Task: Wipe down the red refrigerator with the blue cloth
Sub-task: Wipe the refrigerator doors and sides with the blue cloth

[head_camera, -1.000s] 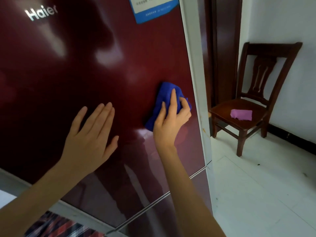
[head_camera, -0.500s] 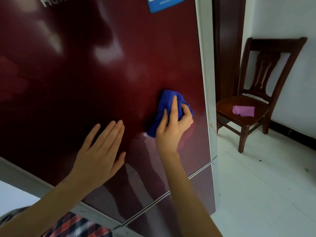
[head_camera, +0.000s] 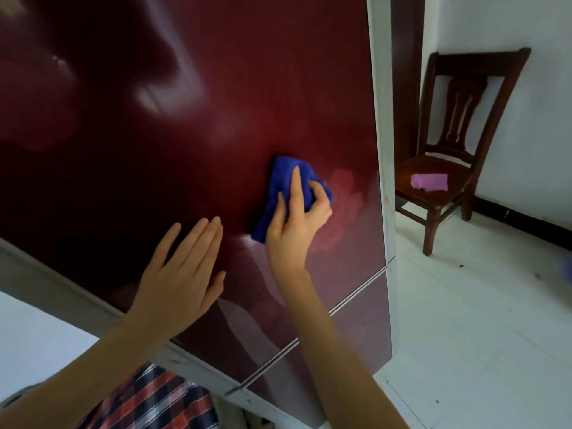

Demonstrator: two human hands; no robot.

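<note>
Bare red refrigerator (head_camera: 216, 88) door lies open above both hands; the chair (head_camera: 448, 156) stands well apart rightward.

the fridge (head_camera: 247, 88) door is glossy dark red, smooth enough to mirror arms and light; its side edge looks matt pale grey. the cloth (head_camera: 288, 181) is soft, fuzzy blue fabric. the chair (head_camera: 458, 150) is dark polished wood with a sheen, with a matt pink rag (head_camera: 430, 182) on its seat. the floor (head_camera: 479, 335) is smooth pale tile.

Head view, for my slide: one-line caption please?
Right hand presses blue cloth on red refrigerator; left hand lies flat.
</note>
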